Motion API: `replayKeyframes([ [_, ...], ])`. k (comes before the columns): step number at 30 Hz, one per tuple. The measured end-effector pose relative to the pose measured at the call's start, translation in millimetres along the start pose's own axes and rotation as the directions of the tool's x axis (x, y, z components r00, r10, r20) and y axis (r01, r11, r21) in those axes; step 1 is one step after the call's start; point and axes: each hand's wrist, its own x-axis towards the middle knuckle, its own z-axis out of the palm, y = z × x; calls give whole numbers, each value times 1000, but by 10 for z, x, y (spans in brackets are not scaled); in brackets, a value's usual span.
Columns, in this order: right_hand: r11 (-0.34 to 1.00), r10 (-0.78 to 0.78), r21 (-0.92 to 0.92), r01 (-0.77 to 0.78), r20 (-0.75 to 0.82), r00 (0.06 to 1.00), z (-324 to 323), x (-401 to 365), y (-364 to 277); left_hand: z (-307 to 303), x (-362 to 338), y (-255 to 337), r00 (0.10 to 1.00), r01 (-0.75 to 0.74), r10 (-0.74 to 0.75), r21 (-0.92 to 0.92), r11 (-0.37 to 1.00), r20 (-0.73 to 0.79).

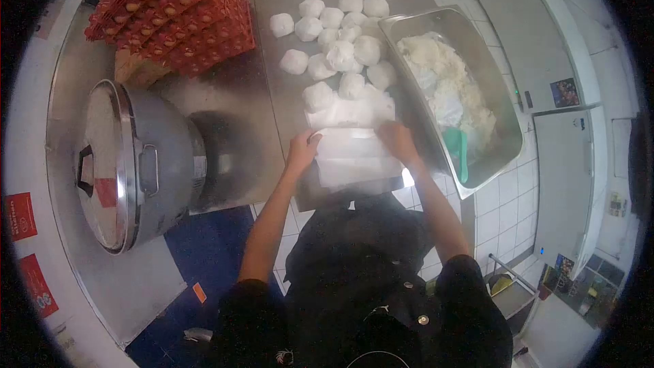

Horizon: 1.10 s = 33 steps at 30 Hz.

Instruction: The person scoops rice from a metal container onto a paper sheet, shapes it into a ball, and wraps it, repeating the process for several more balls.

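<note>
My left hand (303, 152) pinches the left end of a folded edge on a white wrapping sheet (354, 163). At the other end of that fold, my right hand (398, 142) has its fingers closed on the sheet. The sheet lies at the near edge of the steel table (286, 105), and whether anything is inside it is hidden. Just beyond it, another white sheet (361, 110) lies flat. Several round white wrapped bundles (340, 54) are grouped farther back, some stacked on others.
A deep steel pan (501, 78) of white rice (470, 105) stands at right, with a green scoop (456, 153) in it. Left are a large lidded pot (163, 157) and stacked red trays of eggs (184, 13). A white refrigerator (562, 170) stands far right.
</note>
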Motion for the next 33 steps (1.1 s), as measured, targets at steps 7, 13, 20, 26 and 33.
replayKeyframes([
  [7,989,51,-141,-43,59,997,121,143,-24,123,223,45,981,-167,193,579,798,17],
  [13,997,-12,69,27,-207,978,-495,19,-384,229,-96,719,829,-481,558,559,675,39],
  [20,847,312,457,-273,-10,950,-649,-467,-193,447,-429,589,804,-552,563,590,589,191],
  [26,905,148,389,-172,92,985,-536,-694,-13,436,-600,478,839,-514,522,532,673,150],
  [33,977,71,174,-123,280,957,-506,-359,-388,350,-279,499,917,-382,393,428,819,66],
])
